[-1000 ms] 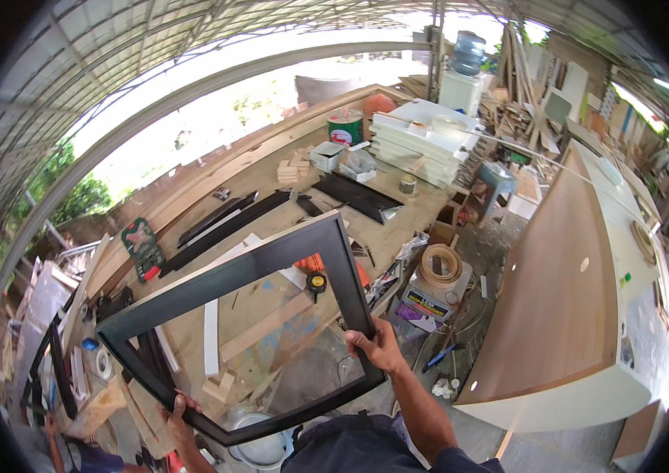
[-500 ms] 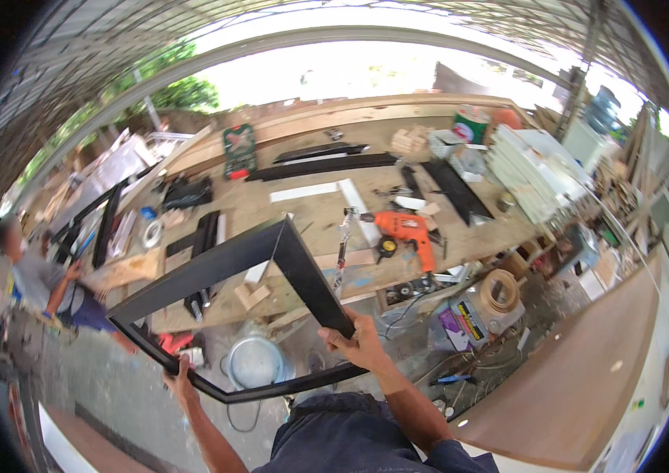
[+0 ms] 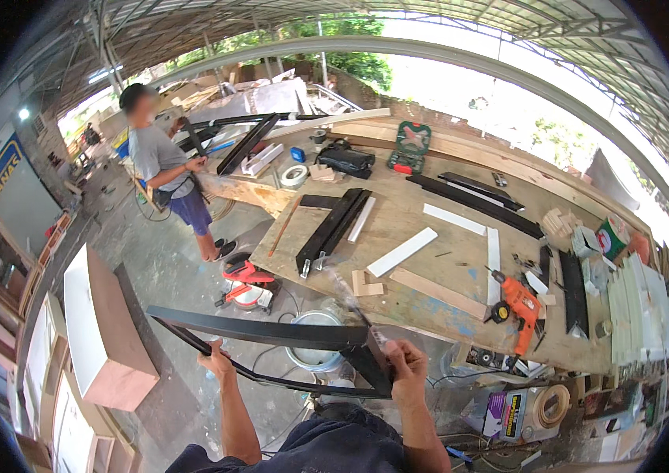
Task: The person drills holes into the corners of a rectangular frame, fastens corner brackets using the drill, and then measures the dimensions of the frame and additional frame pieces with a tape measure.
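Note:
Both my hands carry a black rectangular frame (image 3: pixel 260 325) in front of my body, tilted so that it looks narrow from above. My left hand (image 3: pixel 217 359) is closed on its left lower side. At the right end, my right hand (image 3: pixel 405 364) grips the frame's corner. Beyond the frame stands a wooden workbench (image 3: pixel 429 303). On it lie white strips (image 3: pixel 402 251), black bars (image 3: pixel 333 230) and an orange drill (image 3: pixel 518 306). A small L-shaped wood piece (image 3: pixel 367 285) rests near the bench's front edge.
A person (image 3: pixel 163 162) in a grey shirt stands at the bench's far left. Below the bench are a red miter saw (image 3: pixel 248 285) and a round bucket (image 3: pixel 315 353). A white box-like cabinet (image 3: pixel 106 335) stands on the floor at left. A green tool case (image 3: pixel 410 147) lies open at the back.
My view has turned left. The frame has tipped from a wide-open rectangle to a flatter, nearly edge-on position, and my right hand now sits at its right corner.

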`<control>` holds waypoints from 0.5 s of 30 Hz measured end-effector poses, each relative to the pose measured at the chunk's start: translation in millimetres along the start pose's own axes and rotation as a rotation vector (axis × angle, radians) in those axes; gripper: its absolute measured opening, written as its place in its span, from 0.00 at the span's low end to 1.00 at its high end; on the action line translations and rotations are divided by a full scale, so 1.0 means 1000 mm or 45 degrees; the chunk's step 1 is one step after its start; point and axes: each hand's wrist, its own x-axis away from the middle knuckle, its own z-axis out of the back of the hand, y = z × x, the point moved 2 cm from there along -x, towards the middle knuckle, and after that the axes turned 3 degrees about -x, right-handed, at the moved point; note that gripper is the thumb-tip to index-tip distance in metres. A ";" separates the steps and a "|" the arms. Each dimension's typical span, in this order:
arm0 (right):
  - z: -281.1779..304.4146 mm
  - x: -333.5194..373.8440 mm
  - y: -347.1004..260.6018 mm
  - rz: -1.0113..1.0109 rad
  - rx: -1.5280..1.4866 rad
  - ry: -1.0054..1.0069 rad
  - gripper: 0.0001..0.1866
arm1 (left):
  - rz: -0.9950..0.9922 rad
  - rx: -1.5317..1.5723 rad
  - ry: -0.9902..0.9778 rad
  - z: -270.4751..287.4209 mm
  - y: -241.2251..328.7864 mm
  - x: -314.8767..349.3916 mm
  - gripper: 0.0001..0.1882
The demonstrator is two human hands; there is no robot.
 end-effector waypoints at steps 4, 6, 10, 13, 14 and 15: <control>0.044 -0.023 0.014 -0.085 -0.645 0.563 0.10 | 0.056 0.127 0.195 0.030 -0.015 -0.011 0.12; 0.058 -0.026 0.007 0.205 -0.288 0.901 0.12 | 0.093 0.169 0.211 0.032 -0.020 -0.022 0.10; 0.116 -0.008 0.009 0.419 0.437 0.799 0.16 | 0.260 0.207 0.364 0.036 -0.027 -0.040 0.06; 0.185 0.024 0.039 0.163 0.959 0.300 0.17 | 0.259 0.150 0.629 0.042 -0.027 -0.058 0.10; 0.221 0.039 0.055 0.136 1.267 0.194 0.15 | 0.277 0.164 0.623 0.032 -0.029 -0.060 0.10; 0.275 0.058 0.083 -0.199 1.397 0.238 0.15 | 0.287 0.160 0.656 0.023 -0.030 -0.062 0.11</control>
